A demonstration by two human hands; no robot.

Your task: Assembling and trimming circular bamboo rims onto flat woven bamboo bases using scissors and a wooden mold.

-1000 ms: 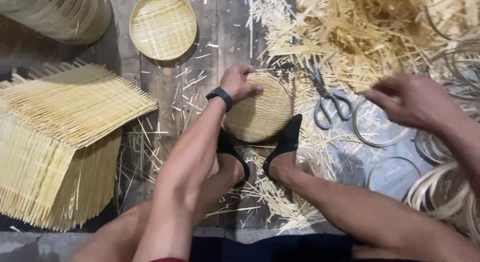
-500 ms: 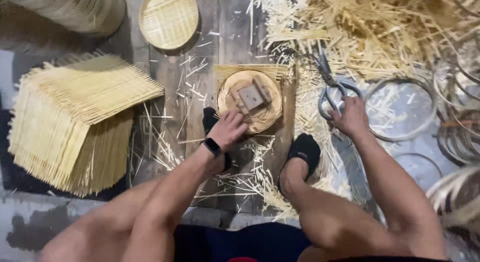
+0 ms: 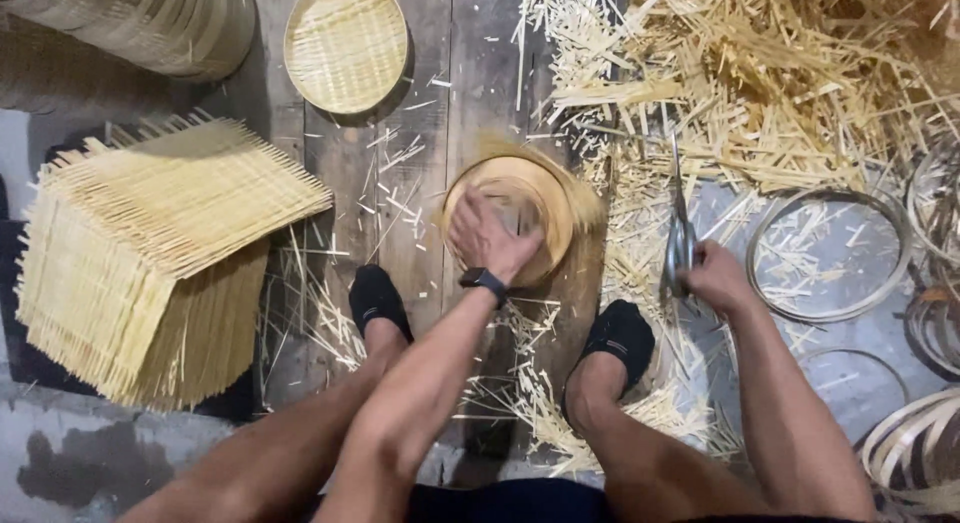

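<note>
**Hoop seated on mat, scissors in hand: trimming stage**

Obs. 1: The left hand [image 3: 487, 235] presses down inside a round bamboo hoop [image 3: 512, 215] set on the wooden floorboards [image 3: 470, 73], between the person's feet and just ahead of them. The fingers are spread flat rather than closed round anything. The hoop is blurred, so the exact contact is hard to read. Loose weave ends fan out past its far rim.

Obs. 2: The right hand [image 3: 712, 279] is closed on the handles of a pair of scissors [image 3: 681, 228], blades pointing away from the person, lying over the litter of bamboo offcuts [image 3: 790, 73]. Whether the blades are parted, I cannot tell.

Obs. 3: A stack of square woven mats [image 3: 150, 253] sits to the left. One finished round tray [image 3: 345, 45] lies at the top of the boards. Spare hoops [image 3: 830, 253] rest on the right.

Judgement: the step in hand looks like holding the frame firmly onto a mat, ready for cutting away the overhang. The next move probably calls for bringing the scissors across to the rim while the left hand keeps the hoop from shifting, cutting close without nicking the ring.
</note>
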